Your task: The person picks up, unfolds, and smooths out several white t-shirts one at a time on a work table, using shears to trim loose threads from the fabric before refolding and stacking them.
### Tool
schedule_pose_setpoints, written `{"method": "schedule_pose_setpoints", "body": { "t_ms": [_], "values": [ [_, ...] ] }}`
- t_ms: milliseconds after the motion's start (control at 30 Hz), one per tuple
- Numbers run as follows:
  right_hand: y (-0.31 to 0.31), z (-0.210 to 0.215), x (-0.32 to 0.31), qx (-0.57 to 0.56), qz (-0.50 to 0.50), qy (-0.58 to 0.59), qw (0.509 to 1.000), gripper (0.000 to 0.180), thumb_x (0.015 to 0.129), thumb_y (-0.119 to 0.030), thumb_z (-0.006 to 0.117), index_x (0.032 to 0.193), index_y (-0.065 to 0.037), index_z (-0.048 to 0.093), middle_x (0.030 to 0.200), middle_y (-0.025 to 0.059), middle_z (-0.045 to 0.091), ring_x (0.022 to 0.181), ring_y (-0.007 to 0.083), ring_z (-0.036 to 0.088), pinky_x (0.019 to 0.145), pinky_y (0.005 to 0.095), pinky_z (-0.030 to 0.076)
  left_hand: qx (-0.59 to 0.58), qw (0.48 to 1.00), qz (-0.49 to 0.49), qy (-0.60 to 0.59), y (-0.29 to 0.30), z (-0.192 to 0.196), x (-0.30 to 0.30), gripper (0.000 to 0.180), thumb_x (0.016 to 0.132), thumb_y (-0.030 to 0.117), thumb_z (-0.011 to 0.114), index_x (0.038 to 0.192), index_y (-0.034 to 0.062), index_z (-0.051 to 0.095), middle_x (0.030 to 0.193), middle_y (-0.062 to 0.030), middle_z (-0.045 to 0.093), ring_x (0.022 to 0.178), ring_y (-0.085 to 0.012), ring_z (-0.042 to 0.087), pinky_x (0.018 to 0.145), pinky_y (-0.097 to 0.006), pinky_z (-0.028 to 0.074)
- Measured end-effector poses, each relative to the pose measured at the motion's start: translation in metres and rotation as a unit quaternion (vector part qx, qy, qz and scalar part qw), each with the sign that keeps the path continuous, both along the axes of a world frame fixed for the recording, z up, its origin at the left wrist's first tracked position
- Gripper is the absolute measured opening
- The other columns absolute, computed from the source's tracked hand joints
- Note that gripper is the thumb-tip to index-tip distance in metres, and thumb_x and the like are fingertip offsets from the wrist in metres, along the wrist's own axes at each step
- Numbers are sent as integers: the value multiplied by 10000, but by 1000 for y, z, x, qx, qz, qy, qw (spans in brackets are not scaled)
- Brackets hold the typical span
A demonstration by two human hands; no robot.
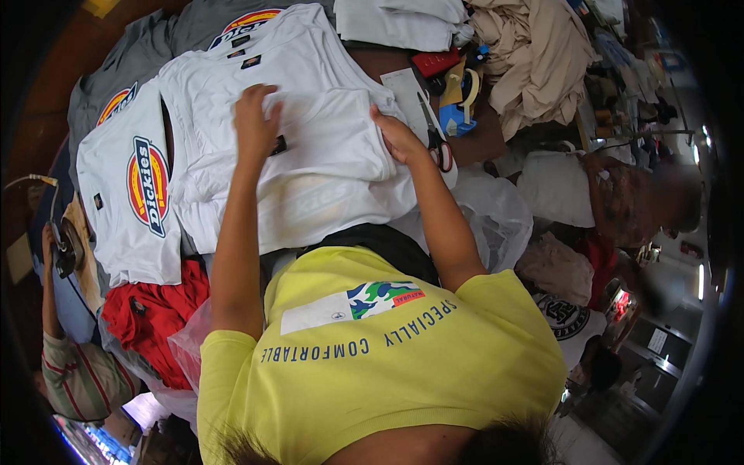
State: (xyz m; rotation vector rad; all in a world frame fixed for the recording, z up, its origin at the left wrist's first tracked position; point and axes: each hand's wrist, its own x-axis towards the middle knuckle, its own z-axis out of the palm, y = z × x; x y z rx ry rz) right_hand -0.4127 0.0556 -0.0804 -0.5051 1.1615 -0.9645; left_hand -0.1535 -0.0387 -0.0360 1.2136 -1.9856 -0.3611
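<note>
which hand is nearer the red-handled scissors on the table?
Right. The right hand presses the folded white t-shirt at its edge, just beside the red-handled scissors. The left hand rests farther off, on the shirt's middle.

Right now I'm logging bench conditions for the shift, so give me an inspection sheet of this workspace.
Surface: brown table, mostly covered by garments.
Job's things: white T-shirt, laid flat on a stack of white shirts.
Clutter: scissors, tape roll, beige cloth pile, red garment, clear plastic bag.
Hands: left hand and right hand both pressed flat on the white T-shirt.
Cables: thin cord at far left.
Surroundings: other people close by; grey shirts.
</note>
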Motion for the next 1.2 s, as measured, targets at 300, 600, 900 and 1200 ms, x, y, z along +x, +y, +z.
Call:
{"method": "schedule_pose_setpoints", "body": {
  "t_ms": [300,600,900,1200],
  "values": [
    [3,11,-3,38,16,-4,999,534,892,-463,512,1137,11,532,1017,79,627,936,155,597,812,287,483,164,961,-133,-178,-13,-13,-106,372,775,463,623,1018,185,670,1194,-26,539,1142,-287,433,912,-536,319],
    [59,35,-96,-122,-303,623,711,289,815,-307,635,976,-72,585,1007,126,562,913,294,539,798,365,437,426,881,-155,140,-46,-51,-95,493,792,370,671,1086,-18,593,1057,-95,628,994,-207,579,873,-281,424],
    [62,33,-131,22,-369,178,912,399,821,-353,653,1092,-93,521,998,47,541,860,219,513,806,405,420,459,840,-175,231,-45,-49,-98,501,791,316,694,1091,-56,545,1001,-94,621,920,-141,567,842,-252,428],
    [73,6,-113,-129,-475,75,867,197,820,-187,664,932,-69,555,870,15,563,833,157,520,782,346,409,444,851,-180,216,-49,-60,-97,491,790,326,689,1071,-54,554,1002,-101,626,922,-147,574,833,-255,437]
  ]
}}
